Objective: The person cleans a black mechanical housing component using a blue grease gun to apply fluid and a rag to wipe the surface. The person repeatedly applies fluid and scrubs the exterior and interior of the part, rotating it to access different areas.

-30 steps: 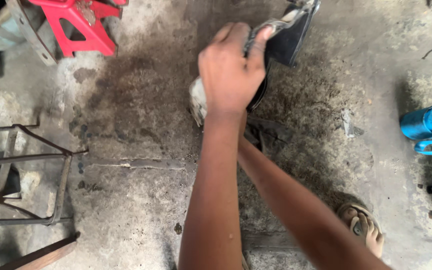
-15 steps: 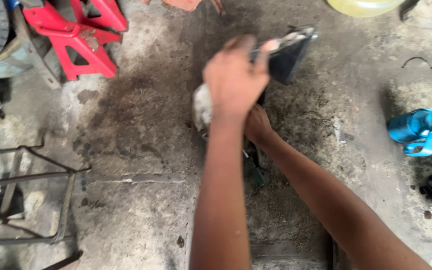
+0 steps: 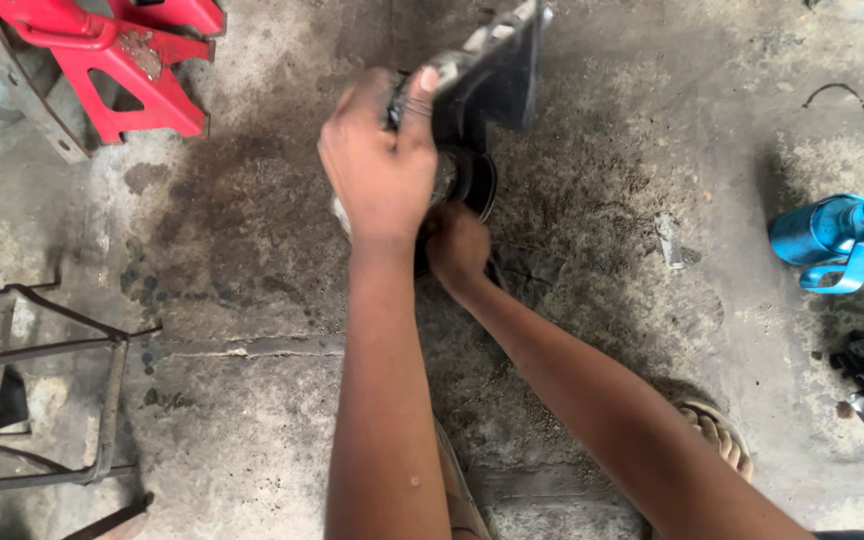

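Left hand [image 3: 380,170] clamps dark metal part [image 3: 487,75] on stained floor [image 3: 252,300]. Right hand [image 3: 457,248] below part, grip unclear, partly hidden. Work mid-way, part not released. Red stand [image 3: 122,60] far left.

Both forearms bare, no sleeves, watch or rings visible; left hand [image 3: 380,170] and right hand [image 3: 458,247] gloveless; a sandal [image 3: 714,432] on the foot at lower right.
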